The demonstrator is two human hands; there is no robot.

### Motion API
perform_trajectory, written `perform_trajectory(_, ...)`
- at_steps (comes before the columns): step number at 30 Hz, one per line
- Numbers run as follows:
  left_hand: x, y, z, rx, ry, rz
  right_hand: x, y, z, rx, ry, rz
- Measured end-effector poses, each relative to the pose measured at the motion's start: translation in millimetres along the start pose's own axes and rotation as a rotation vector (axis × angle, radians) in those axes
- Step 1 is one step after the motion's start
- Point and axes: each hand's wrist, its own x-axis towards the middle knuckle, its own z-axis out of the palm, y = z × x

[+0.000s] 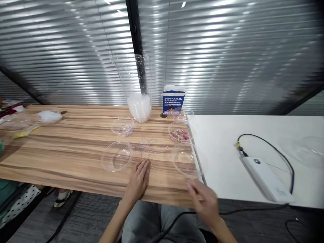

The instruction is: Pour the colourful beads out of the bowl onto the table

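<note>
My left hand rests on the wooden table, fingers stretched forward and lying on it, just short of scattered small clear pieces. Left of it stands a clear plastic bowl with no visible contents. My right hand, slightly blurred, hovers at the table's front edge with curled fingers; whether they hold something small is hidden. Just beyond it is another clear bowl. Farther back, one clear bowl holds multicoloured small pieces and another holds pale, purplish pieces.
A clear bag with white contents and a blue box stand at the back. On the white table to the right lies a white power bank with a black cable. Bags lie far left; another person's foot shows below.
</note>
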Motion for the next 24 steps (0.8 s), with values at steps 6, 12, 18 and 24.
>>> perform_trajectory(6,2.5,-4.5,-5.2,0.01,-0.116,0.071,20.8,-17.2,65.6,-0.069,-0.53,-0.335)
perform_trajectory(12,-6.2,-10.9,-5.1,-0.066,-0.007,0.044,21.2,0.3,81.3,-0.229,-0.64,-0.413)
perform_trajectory(18,0.6,-11.5,-2.8,-0.065,0.043,-0.031,9.9,6.9,75.8,-0.248,-0.588,-0.388)
perform_trajectory(24,11.1,-5.1,-6.5,-0.099,-0.134,0.12,2.2,10.5,74.5,-0.281,-0.54,-0.313)
